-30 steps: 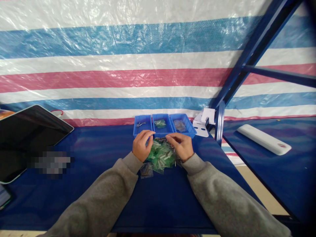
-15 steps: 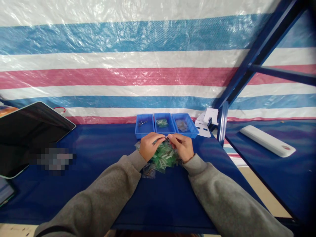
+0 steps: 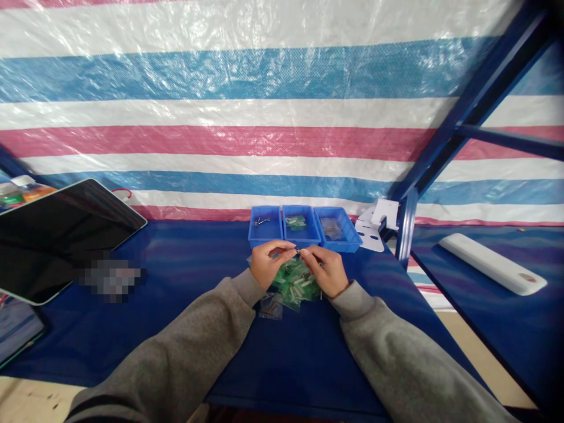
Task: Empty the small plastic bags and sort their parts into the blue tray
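My left hand (image 3: 265, 262) and my right hand (image 3: 326, 270) meet fingertip to fingertip above a pile of small green and clear plastic bags (image 3: 296, 285). Both are closed in a pinch on a tiny dark metallic piece (image 3: 297, 251) between them, too small to name. A clear bag with small brownish parts (image 3: 270, 307) lies at the pile's near left. Just behind the hands stand three blue bins: the left one (image 3: 265, 239) holds a few metal pieces, the middle one (image 3: 302, 240) green bags, the right one (image 3: 341, 247) clear bags.
A dark-screened tablet (image 3: 79, 229) leans at the left, with a second device (image 3: 17, 329) nearer. White cut-out pieces (image 3: 372, 236) lie right of the bins by a blue metal frame (image 3: 408, 229). A long white object (image 3: 493, 264) rests on the right-hand table.
The view has shifted slightly, so the table items sit a little further right. Both hands remain together over the pile, with their fingertips slightly adjusted around the small piece.
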The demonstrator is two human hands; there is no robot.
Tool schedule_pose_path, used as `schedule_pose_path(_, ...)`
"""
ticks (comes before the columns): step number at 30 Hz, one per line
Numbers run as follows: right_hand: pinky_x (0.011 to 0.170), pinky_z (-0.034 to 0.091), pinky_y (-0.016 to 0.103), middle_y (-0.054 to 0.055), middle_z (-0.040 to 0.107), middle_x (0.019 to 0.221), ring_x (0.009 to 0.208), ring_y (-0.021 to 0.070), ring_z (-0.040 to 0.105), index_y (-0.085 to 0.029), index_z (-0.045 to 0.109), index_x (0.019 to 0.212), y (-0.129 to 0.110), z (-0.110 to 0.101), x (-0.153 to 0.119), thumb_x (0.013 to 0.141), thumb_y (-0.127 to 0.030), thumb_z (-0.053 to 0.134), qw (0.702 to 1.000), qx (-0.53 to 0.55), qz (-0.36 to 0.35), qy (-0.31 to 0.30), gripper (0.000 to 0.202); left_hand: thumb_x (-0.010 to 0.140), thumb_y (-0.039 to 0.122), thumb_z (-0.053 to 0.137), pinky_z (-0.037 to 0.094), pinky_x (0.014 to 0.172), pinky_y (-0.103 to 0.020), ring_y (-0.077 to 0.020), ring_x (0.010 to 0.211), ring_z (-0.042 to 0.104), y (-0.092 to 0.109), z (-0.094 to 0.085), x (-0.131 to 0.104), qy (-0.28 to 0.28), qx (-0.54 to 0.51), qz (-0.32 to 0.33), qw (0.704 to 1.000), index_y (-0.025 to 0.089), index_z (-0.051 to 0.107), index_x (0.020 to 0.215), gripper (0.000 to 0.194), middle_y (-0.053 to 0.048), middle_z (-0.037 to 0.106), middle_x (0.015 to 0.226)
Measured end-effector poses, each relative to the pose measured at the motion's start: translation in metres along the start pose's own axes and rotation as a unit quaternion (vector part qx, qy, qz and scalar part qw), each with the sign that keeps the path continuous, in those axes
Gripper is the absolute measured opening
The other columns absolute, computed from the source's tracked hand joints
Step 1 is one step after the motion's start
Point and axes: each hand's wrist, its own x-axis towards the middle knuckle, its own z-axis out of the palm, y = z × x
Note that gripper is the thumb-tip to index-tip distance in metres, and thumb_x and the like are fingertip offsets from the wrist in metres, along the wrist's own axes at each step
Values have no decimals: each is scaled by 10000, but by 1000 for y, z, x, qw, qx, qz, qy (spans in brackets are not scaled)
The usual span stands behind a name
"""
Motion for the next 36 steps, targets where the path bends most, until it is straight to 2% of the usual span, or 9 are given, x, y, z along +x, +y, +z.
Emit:
schedule_pose_path(2,548,369,236,-6,531,561,530,115,504,-179,594,681,0,0,0,908,-375,382,1000,-10,0,-15,368,736,299,656,531,644,-255,-156,682,654,3,-1,2,8,-6,-14,1000,126,675,785,181,-61,700,767)
schedule_pose_path(4,559,371,236,-7,530,561,536,114,514,-180,611,701,1,-1,0,920,-368,350,1000,-14,3,-11,390,761,277,630,519,649,-249,-143,669,645,11,-8,10,27,39,16,999,140,676,750,144,-39,693,731)
schedule_pose_path(10,602,384,238,4,571,594,581,125,549,-181,634,715,2,-2,2,918,-353,360,1000,-23,-3,17,382,826,218,556,472,763,-293,-153,802,613,39,-48,52,162,232,221,933,158,667,836,126,-43,677,819)
schedule_pose_path(15,586,382,244,20,616,647,578,133,546,-180,636,739,11,0,4,890,-351,424,997,-74,-13,28,312,832,190,529,403,842,-381,-228,1000,552,25,-48,49,-3,443,183,878,194,630,1022,216,-75,645,1038)
schedule_pose_path(19,602,397,242,24,631,726,596,128,544,-191,648,820,15,3,3,859,-327,487,992,-120,-38,0,215,868,203,455,415,810,-320,-180,926,570,7,-35,19,-22,419,114,901,194,624,972,198,-47,652,973)
schedule_pose_path(22,615,408,239,33,633,832,638,125,557,-208,648,892,11,7,2,841,-319,520,986,-149,-65,-33,177,859,217,462,423,789,-294,-163,861,576,0,-31,7,-37,397,111,910,189,626,928,180,-40,654,907)
schedule_pose_path(30,648,426,243,47,636,835,711,140,578,-203,646,839,10,10,2,877,-299,455,986,-151,-66,-6,217,809,229,531,397,725,-332,-191,771,552,-8,-31,7,-153,481,174,846,162,631,721,149,-67,621,730)
schedule_pose_path(33,673,432,249,50,635,827,742,150,583,-203,648,821,11,8,2,883,-302,443,988,-142,-64,4,236,851,191,470,406,757,-334,-184,794,558,-7,-31,7,-127,453,182,864,163,624,743,190,-64,626,748)
schedule_pose_path(36,686,436,261,54,632,833,750,158,581,-202,647,864,7,6,3,884,-315,441,992,-116,-54,8,236,871,212,458,438,781,-314,-173,835,574,-1,-28,6,-39,339,144,929,158,622,852,174,-67,641,841)
